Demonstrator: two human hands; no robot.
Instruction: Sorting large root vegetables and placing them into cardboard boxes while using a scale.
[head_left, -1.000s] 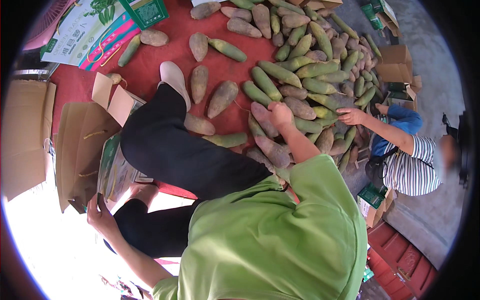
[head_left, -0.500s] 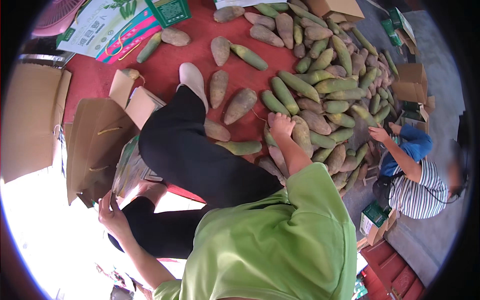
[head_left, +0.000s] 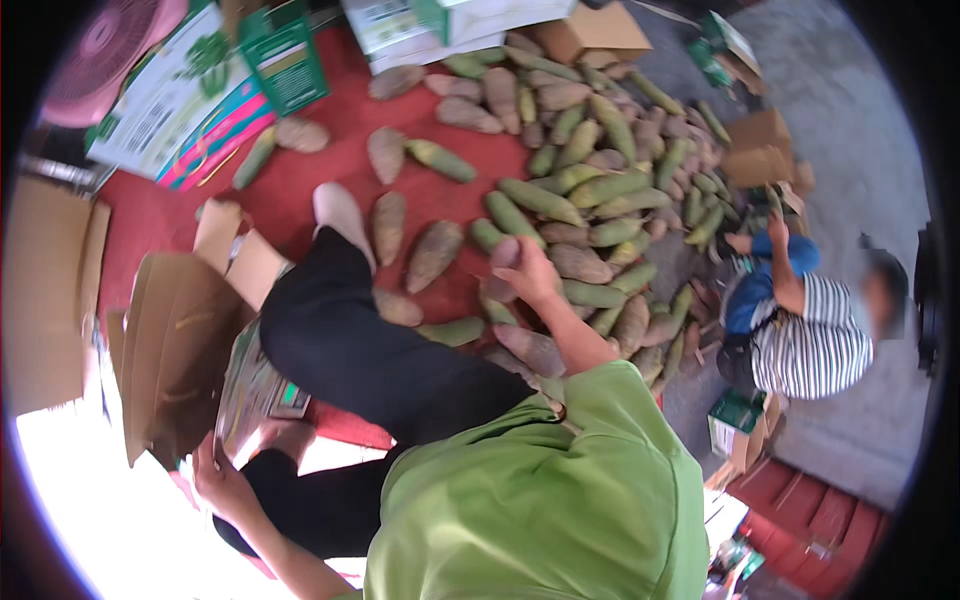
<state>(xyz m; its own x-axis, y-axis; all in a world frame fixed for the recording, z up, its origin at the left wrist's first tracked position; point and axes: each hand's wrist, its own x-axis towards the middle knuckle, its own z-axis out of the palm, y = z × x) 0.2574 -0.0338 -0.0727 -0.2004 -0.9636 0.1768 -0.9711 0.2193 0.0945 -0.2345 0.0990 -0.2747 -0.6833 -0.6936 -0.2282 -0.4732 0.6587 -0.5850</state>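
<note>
I am seeing the right hand holding a radish at the pile's left edge, judging it heavy, stiff and best gripped round its thick middle, while the left hand is resting by the brown carton, grip unclear.

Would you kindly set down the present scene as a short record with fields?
Right hand: holding a purplish root vegetable
Left hand: at the lower edge of an open brown carton; grip unclear
Pile: green and brownish root vegetables
Loose roots: several, on the red mat
Co-worker: striped shirt, right of the pile
Upper left: pink fan
</note>
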